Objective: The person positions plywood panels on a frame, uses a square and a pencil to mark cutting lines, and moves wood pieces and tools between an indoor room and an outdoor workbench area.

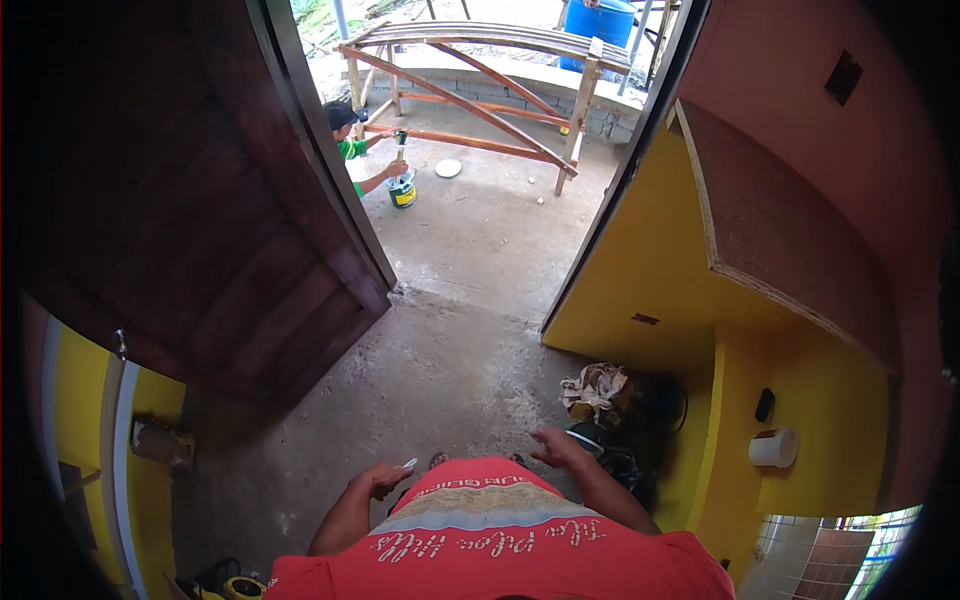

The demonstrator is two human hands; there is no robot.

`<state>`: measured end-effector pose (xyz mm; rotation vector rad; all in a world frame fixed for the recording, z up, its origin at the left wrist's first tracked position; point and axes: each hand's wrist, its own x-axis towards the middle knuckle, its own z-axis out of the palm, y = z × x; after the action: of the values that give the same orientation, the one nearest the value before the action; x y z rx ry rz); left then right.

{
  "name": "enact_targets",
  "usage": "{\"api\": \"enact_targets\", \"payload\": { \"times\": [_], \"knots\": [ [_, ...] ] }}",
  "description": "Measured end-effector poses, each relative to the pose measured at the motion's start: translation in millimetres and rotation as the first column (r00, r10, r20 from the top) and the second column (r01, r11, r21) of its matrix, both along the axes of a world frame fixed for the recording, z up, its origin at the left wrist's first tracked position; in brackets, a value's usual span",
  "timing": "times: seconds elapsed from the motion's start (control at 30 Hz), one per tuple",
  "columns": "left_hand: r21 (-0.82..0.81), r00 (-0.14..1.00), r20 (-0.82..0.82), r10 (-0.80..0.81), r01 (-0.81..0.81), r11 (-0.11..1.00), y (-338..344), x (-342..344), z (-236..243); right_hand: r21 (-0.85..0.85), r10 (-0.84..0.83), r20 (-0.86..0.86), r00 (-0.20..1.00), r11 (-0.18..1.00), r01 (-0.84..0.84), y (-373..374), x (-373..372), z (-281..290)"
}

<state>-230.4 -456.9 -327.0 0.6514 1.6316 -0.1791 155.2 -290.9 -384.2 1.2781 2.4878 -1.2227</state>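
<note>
Clutter (pixel 612 405) crowds the right fingers (pixel 546 438); the floor (pixel 450 365) ahead lies free

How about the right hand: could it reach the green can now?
Probably not: the green can sits past the door frame, well ahead of the right hand, a co-worker's hand above it.

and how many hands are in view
4: the wearer's left hand and right hand near the bottom, plus the upper hand and lower hand of a co-worker by a green-yellow can.

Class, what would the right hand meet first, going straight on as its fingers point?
Ahead of the right hand, the way looks free above the concrete floor, perhaps until the dark brown door; depth is unclear.
</note>
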Motion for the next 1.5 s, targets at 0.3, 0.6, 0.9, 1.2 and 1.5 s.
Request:
{"api": "enact_targets", "payload": {
  "times": [0.3, 0.6, 0.9, 1.2, 1.5],
  "knots": [
    [-0.004, 1.000, -0.006, 0.018, -0.018, 1.000, -6, -1, -2, -0.110, -0.747, 0.302, 0.592, 0.590, 0.800, -59, 225, -156],
    [0.106, 0.991, 0.034, -0.133, 0.129, 0.986, 17, -8, -14, -0.282, -0.806, 0.202, 0.557, 0.497, 0.821, -34, 124, -86],
    [0.159, 0.995, 0.083, -0.061, 0.047, 0.986, 15, -14, -23, -0.337, -0.668, 0.267, 0.695, 0.611, 0.717, -77, 105, -85],
    [-0.001, 0.985, 0.082, -0.149, 0.149, 0.989, -21, -17, -23, -0.238, -0.746, 0.360, 0.561, 0.508, 0.828, -115, 136, -88],
    [0.274, 0.982, 0.142, -0.125, 0.082, 0.958, -44, -69, -105, -0.033, -0.641, 0.172, 0.748, 0.755, 0.655, -87, 61, -52]
  ]
}}
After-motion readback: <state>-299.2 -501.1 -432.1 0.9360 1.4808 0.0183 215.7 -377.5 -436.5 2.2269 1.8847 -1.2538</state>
